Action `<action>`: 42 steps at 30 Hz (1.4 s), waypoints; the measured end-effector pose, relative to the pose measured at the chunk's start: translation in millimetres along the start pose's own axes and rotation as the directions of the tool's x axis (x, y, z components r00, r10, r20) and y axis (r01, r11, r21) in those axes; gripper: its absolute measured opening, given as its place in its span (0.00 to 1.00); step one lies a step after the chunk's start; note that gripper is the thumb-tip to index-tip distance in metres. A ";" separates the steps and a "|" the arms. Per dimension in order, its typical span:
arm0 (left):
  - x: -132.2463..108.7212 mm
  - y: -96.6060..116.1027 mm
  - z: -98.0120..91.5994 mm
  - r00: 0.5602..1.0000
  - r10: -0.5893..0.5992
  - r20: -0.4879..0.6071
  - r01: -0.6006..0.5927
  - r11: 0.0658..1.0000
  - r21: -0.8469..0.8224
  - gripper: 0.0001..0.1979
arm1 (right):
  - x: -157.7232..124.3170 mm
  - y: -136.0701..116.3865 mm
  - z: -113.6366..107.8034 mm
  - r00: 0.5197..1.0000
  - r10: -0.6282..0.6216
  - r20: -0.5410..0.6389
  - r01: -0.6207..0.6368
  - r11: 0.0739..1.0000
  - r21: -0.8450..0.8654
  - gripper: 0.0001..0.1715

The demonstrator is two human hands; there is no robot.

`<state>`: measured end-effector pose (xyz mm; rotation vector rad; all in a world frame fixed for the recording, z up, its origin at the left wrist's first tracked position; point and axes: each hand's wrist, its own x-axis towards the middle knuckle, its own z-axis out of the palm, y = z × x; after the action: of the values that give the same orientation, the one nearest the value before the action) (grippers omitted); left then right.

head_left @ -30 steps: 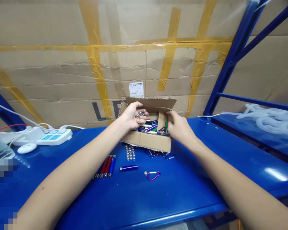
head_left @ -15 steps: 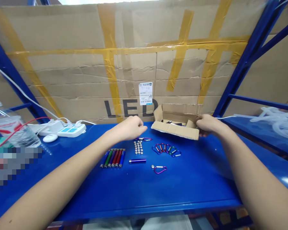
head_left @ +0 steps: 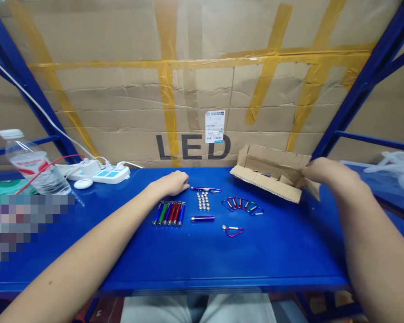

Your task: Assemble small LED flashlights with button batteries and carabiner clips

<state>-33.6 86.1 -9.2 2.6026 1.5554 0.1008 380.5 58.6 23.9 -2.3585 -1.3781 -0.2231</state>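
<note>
My left hand (head_left: 173, 183) rests on the blue shelf top (head_left: 202, 255), fingers curled shut, just left of a purple mini flashlight with a carabiner (head_left: 205, 189). What it holds, if anything, is hidden. My right hand (head_left: 326, 172) grips the right end of a small open cardboard box (head_left: 272, 179), which sits at the back right. In front of my left hand lies a row of coloured flashlight tubes (head_left: 169, 214), a cluster of button batteries (head_left: 203, 200), a single purple tube (head_left: 202, 219), a row of carabiners (head_left: 243, 205) and a lone purple carabiner (head_left: 234, 231).
A large taped cardboard sheet marked LED (head_left: 193, 147) forms the back wall. A white power strip (head_left: 104, 172), a white mouse-like object (head_left: 83, 183) and a water bottle (head_left: 37, 163) stand at the left. Blue rack posts (head_left: 357, 89) frame both sides. White tubing (head_left: 397, 168) lies far right.
The box has moved from the middle to the right in my right hand. My left hand came out of the box and down to the shelf, where a purple flashlight with carabiner now lies.
</note>
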 end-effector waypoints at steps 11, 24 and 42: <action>-0.7 -9.2 -16.4 0.987 -0.058 0.153 0.112 0.920 -0.376 0.10 | -80.7 -86.2 1.6 0.854 -0.475 -0.214 0.520 0.792 0.319 0.20; -30.6 -42.5 -28.6 0.992 -0.085 -0.089 0.067 0.981 -0.183 0.14 | -107.8 -114.6 -12.4 0.549 -0.835 0.015 0.691 0.464 0.555 0.13; -52.9 21.3 -24.9 0.935 0.155 -0.317 -0.168 0.986 -0.013 0.14 | -171.3 -125.5 11.2 0.094 -0.992 0.086 0.833 0.126 0.539 0.09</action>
<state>-42.8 31.0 18.1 2.7845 1.3980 0.5838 185.6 -19.2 -10.6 -0.7903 -2.7453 0.2631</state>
